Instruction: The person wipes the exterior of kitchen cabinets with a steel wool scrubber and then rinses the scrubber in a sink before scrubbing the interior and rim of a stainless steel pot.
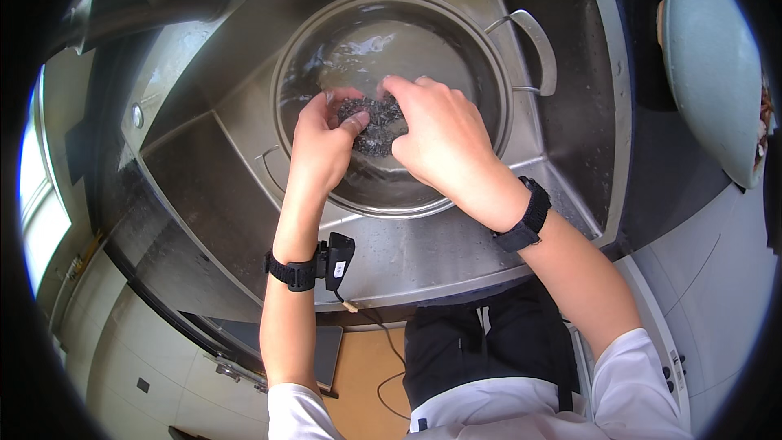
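Note:
A round stainless steel pot (507,116) with two loop handles stands in the sink, with water in it. Inside it, a dark, shiny mesh-like bundle, perhaps a steel wool scrubber (376,140), lies between my hands. My left hand (322,140) grips the bundle's left side, its thumb lying on top. Curled over the right side is my right hand (443,131), its fingertips at the bundle's upper edge; whether they pinch it is hidden. Both wrists wear black straps, and a small black device sits on the left one.
Steel sink walls (565,165) surround the pot. A thick metal faucet (153,9) reaches in at the upper left. On the dark counter at the right stands a pale blue bowl (702,67) with reddish contents. A cable (388,333) hangs below my left wrist.

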Demonstrator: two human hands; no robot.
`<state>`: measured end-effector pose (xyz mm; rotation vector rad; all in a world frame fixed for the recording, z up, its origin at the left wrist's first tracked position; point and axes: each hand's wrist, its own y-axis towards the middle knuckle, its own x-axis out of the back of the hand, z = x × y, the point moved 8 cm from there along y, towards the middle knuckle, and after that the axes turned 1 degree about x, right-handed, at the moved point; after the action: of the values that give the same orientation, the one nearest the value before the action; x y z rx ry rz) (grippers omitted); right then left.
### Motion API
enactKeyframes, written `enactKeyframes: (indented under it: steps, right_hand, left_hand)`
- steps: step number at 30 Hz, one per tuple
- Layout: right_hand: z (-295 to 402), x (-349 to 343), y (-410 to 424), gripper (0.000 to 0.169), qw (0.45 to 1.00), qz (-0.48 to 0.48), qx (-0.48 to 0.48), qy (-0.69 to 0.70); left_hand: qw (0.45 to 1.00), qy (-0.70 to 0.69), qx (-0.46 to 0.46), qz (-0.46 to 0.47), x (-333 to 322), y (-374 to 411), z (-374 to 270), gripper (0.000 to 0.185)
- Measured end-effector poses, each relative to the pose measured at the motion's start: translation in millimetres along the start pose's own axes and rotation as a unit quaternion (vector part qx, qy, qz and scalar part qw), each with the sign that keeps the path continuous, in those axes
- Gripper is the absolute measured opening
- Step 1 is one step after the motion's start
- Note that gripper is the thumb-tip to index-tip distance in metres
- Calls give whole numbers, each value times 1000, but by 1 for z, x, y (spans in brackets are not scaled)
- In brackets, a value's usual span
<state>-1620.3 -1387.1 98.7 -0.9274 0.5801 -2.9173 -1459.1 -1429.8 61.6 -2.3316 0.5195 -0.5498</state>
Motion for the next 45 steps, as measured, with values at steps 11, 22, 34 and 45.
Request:
enactKeyframes:
  steps: [11,22,34,45]
  right_hand:
    - [-3,10,8,21,994,-17,-56,-93]
    - [-4,-36,-9,49,989,47,-53,131]
    - [-2,-35,-3,73,993,101,-13,64]
    - [-12,-12,5,29,974,7,-144,177]
  left_hand:
    - [995,-61,-4,72,-22,-20,-16,49]
    - [985,155,-43,-66,-19,-15,-12,44]
    - [953,-247,147,98,-24,-50,-17,47]
    - [988,-139,9,71,-25,-56,-15,84]
